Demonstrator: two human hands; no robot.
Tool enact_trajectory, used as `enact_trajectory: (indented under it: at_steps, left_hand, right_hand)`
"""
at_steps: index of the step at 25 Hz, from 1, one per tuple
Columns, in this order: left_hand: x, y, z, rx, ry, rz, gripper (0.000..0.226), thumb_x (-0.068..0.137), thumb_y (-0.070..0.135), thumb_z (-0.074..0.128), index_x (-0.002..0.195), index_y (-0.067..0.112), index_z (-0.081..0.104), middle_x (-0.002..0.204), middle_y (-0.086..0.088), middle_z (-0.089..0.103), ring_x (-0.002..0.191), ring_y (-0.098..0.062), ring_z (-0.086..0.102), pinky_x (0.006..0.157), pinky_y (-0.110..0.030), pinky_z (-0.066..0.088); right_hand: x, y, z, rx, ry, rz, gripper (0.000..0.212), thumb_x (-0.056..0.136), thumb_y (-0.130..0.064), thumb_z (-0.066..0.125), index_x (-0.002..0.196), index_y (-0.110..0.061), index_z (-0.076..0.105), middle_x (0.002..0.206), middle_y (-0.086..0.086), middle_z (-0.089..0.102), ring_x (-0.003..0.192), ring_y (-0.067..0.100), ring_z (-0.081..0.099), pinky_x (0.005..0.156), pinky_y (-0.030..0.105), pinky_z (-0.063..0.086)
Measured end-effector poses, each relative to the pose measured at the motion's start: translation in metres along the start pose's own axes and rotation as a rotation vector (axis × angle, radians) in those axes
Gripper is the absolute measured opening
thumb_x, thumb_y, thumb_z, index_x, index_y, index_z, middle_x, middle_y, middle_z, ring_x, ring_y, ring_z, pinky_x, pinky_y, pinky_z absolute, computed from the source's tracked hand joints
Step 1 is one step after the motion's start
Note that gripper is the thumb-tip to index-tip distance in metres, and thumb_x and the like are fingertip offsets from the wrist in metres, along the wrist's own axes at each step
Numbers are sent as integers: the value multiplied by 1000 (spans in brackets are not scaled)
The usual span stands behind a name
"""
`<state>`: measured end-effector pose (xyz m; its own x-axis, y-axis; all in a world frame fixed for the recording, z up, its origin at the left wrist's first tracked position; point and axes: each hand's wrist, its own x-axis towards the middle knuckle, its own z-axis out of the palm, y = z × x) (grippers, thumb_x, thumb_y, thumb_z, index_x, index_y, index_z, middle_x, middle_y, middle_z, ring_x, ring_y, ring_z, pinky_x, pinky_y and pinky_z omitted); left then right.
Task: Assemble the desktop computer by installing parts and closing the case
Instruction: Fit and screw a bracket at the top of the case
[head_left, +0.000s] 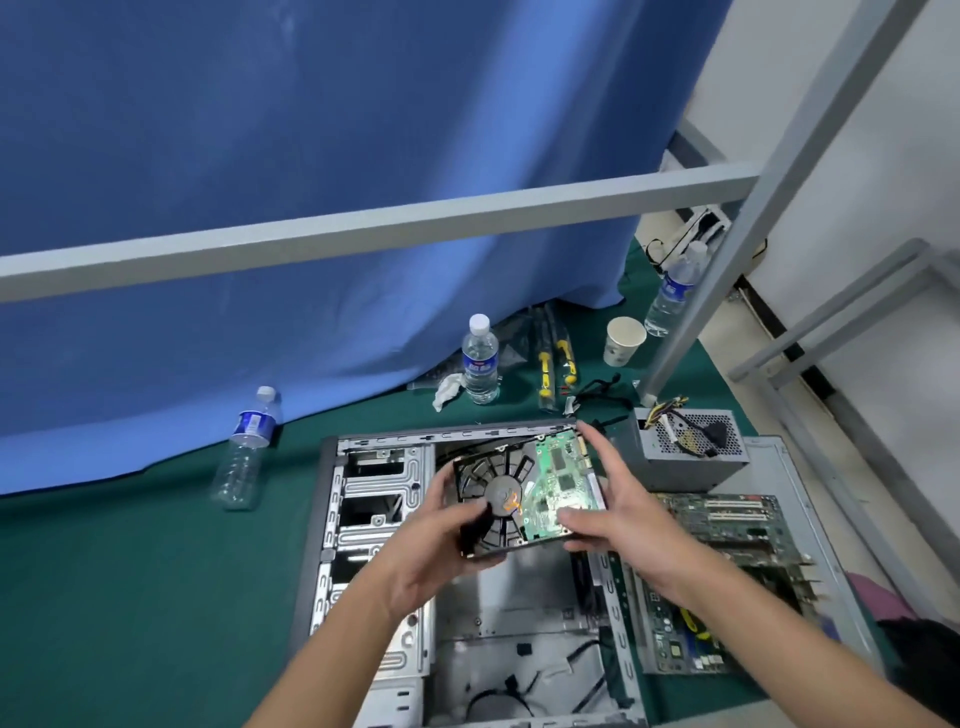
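Note:
An open grey computer case (332, 519) lies flat on the green cloth with its drive cage at the left. Above its middle I hold a hard drive (524, 488), circuit board side up, green board toward the right. My left hand (436, 551) grips the drive's near left edge, thumb on top. My right hand (613, 499) holds its right side, fingers along the far and near edges. A motherboard (727, 566) lies on the removed side panel (789, 467) to the right of the case. A grey power supply (685, 457) stands behind it.
Three water bottles (480, 358) (247, 447) (672, 291) and a paper cup (623, 340) sit on the cloth behind the case. Yellow-handled tools (556, 364) and loose black cables (597, 389) lie there too. A grey metal bar (363, 234) crosses overhead; blue curtain (260, 156) hangs behind.

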<state>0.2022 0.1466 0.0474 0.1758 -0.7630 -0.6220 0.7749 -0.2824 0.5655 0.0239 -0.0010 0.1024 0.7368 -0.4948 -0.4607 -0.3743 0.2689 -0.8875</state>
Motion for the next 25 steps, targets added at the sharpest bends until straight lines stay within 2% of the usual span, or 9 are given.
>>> enact_trajectory:
  at_steps: [3,5,7,10,14,17,19,21,25]
  left_hand:
    - [-8,0,-9,57,93,79,53,93,-7,56,130,30,48,112,-23,70,100,-40,70,72,-52,58]
    - [-15,-2,-15,102,159,129,48,92,-9,56,127,23,49,108,-24,70,98,-39,70,76,-58,58]
    - [-19,-4,-16,133,198,141,43,91,-10,58,125,15,49,109,-25,69,97,-37,71,79,-58,57]
    - [-18,-10,-8,240,232,134,32,93,-5,59,119,12,50,116,-22,65,100,-33,70,83,-48,59]
    - [-16,-20,4,183,195,107,29,96,5,59,119,23,54,110,-7,72,104,-25,68,79,-38,58]
    - [-20,-24,3,128,250,91,30,94,6,64,119,19,53,105,-8,74,101,-27,69,86,-43,57]
    - [-25,-21,0,112,313,132,34,91,6,67,120,13,51,107,-12,71,99,-27,69,86,-42,57]
    - [-29,-14,-1,82,355,190,31,88,6,71,114,9,54,97,-11,74,90,-26,72,83,-43,59]
    - [-38,0,8,64,255,209,26,93,12,66,118,16,58,104,-14,74,88,-27,73,69,-38,59]
  right_hand:
    - [-1,-3,17,-250,-33,-168,94,88,-7,70,138,-69,20,159,-20,7,115,-5,47,68,1,45]
    - [-2,-4,23,-297,2,-205,88,90,-14,70,137,-68,19,154,-27,16,132,0,32,85,5,41]
    - [-6,-7,29,-339,60,-237,78,90,-21,70,133,-68,24,140,-32,38,132,-1,39,97,20,41]
    - [-10,-15,37,-435,122,-287,64,91,-29,67,129,-63,30,115,-18,64,76,6,68,74,29,57]
    - [-15,-23,46,-631,191,-319,56,91,-40,63,129,-64,30,112,-12,59,42,6,47,61,30,50]
    - [-16,-24,48,-608,202,-310,56,91,-39,64,129,-62,31,113,-12,61,57,0,59,74,32,53]
    - [-17,-21,47,-596,169,-288,63,89,-37,68,129,-66,30,117,-22,58,86,-8,64,76,20,48]
    - [-17,-20,43,-496,140,-233,74,86,-30,74,129,-68,28,111,-31,52,94,-16,59,74,8,44]
    - [-18,-17,34,-114,37,-19,97,73,-6,84,143,-51,34,121,4,56,81,10,73,70,30,59]
